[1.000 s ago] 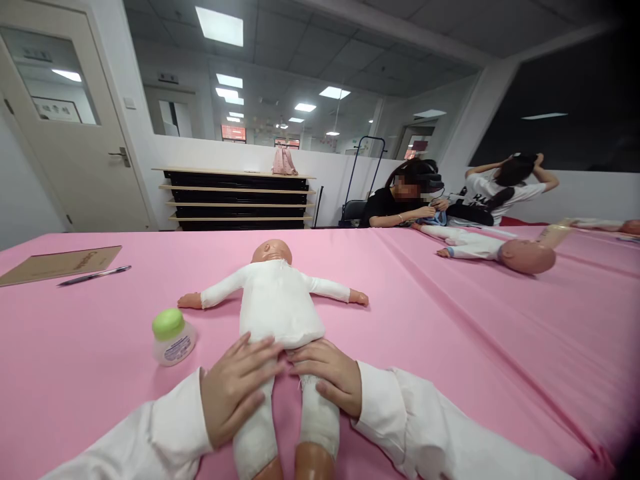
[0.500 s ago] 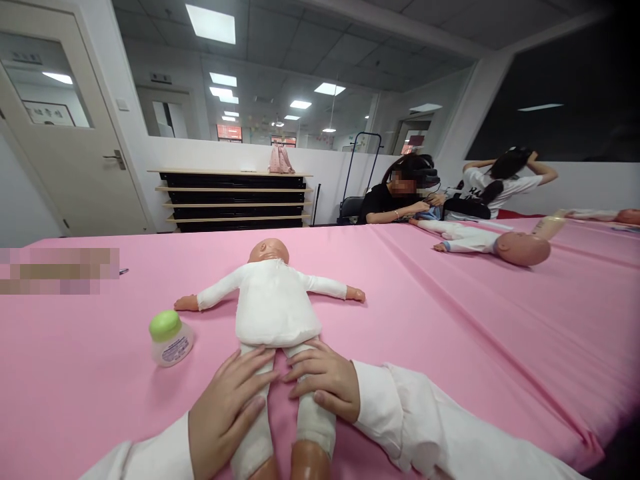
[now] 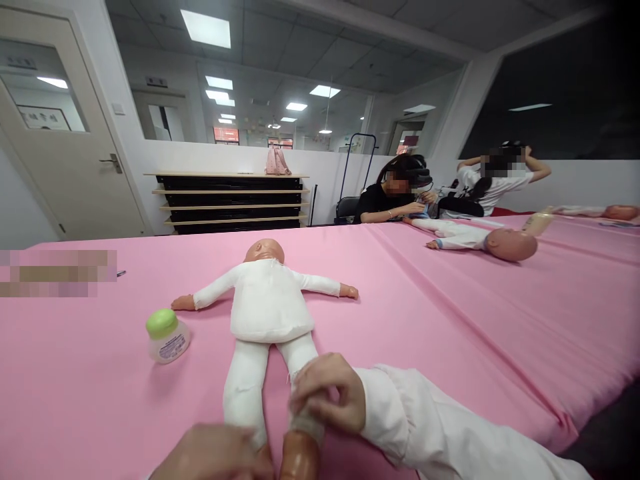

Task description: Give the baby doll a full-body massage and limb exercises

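Note:
A baby doll (image 3: 273, 300) with a white cloth body lies on a pink-covered table, head away from me and legs toward me. My right hand (image 3: 333, 393) curls over the doll's lower leg on the right, just above the bare brown foot. At the bottom edge, my left hand (image 3: 213, 453) is smeared by motion beside the other ankle, and its fingers cannot be made out. Left of the doll stands a small clear jar (image 3: 169, 339) with a green lid, near the doll's outstretched hand.
The pink sheet (image 3: 425, 347) has long folds on the right. Another doll (image 3: 470, 237) in white lies at the far right, with a pale bottle (image 3: 539, 221) behind it. Across the table sits a person in black (image 3: 383, 200); a person in white (image 3: 493, 180) raises both arms.
Both my hands have slid down from the doll's thighs toward its ankles. My right fingers, flat before, are now bent round the leg. The view has shifted slightly.

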The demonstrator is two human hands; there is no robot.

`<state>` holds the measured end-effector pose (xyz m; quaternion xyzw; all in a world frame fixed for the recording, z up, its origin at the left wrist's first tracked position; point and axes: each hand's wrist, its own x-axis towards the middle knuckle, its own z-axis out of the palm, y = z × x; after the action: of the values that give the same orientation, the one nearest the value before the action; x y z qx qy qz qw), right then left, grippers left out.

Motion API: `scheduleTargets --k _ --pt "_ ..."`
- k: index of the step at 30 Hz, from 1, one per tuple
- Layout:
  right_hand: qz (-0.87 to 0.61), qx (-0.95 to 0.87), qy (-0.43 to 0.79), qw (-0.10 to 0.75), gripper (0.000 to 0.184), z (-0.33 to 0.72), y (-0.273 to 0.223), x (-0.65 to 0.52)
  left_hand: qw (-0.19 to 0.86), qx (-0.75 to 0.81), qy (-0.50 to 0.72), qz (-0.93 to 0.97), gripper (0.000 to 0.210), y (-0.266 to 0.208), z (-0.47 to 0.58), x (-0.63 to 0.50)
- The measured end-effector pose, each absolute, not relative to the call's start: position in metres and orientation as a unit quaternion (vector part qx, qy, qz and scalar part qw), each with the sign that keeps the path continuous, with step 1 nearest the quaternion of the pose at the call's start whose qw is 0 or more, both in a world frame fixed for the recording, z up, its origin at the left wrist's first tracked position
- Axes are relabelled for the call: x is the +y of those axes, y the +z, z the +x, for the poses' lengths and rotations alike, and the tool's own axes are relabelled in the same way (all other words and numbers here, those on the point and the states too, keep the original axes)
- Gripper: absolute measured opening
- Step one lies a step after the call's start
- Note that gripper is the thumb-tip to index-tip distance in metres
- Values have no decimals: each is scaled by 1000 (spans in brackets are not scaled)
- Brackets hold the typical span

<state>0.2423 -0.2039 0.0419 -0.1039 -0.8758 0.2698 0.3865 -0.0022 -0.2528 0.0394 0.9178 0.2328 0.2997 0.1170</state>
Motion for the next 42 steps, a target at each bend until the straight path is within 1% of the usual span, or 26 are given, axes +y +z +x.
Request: scheduleTargets --k 2,3,5,6,8,9,12,15,17,18,21,24,26,28,31,32,35,38,40,42 --pt "-182 -843 214 459 23 236 46 -189 99 305 358 877 28 52 8 -236" --pt "-223 -830 176 480 21 232 48 -178 73 354 394 845 29 59 15 -224" --pt "-287 -819 112 485 22 223 54 -152 -3 367 405 838 26 74 32 -195" --pt "-311 -820 93 472 23 219 58 -139 -45 369 383 846 24 81 41 -182" --pt "-346 -838 70 417 24 211 70 -117 -114 422 285 853 21 94 54 -161" --pt "-353 -854 64 377 25 209 78 -109 -130 452 239 850 21 99 58 -154" --pt "-359 -901 59 235 27 204 104 -101 -118 500 147 845 18 106 59 -150" --pt "-392 -911 88 94 35 201 124 -109 -87 499 127 853 13 106 49 -154" --pt "-410 -906 98 32 39 198 130 -116 -79 507 133 848 13 106 43 -155" --pt "-416 -904 94 18 39 196 132 -119 -80 511 139 844 14 107 41 -155" --pt "-423 -903 77 18 39 195 133 -123 -95 517 139 839 18 111 40 -152" --pt "-430 -900 69 27 41 197 128 -120 -85 524 103 841 21 113 43 -151" --pt "-437 -897 52 33 39 196 120 -116 -76 527 82 843 20 109 45 -150" --pt "-442 -895 32 41 29 193 110 -114 -84 525 76 843 20 103 48 -149" --pt "-441 -894 25 74 8 189 101 -112 -91 524 85 843 22 98 49 -146" --pt "-435 -895 32 92 6 189 102 -111 -87 525 89 842 23 99 48 -144" --pt "-429 -888 65 152 10 193 108 -105 -88 542 137 824 28 105 43 -138" --pt "-463 -862 54 199 17 196 110 -97 -113 555 187 803 28 105 38 -131" --pt "-476 -857 34 193 18 194 105 -95 -101 552 165 811 24 100 37 -126" --pt "-476 -863 31 165 15 192 100 -95 -83 546 139 822 21 94 36 -122"
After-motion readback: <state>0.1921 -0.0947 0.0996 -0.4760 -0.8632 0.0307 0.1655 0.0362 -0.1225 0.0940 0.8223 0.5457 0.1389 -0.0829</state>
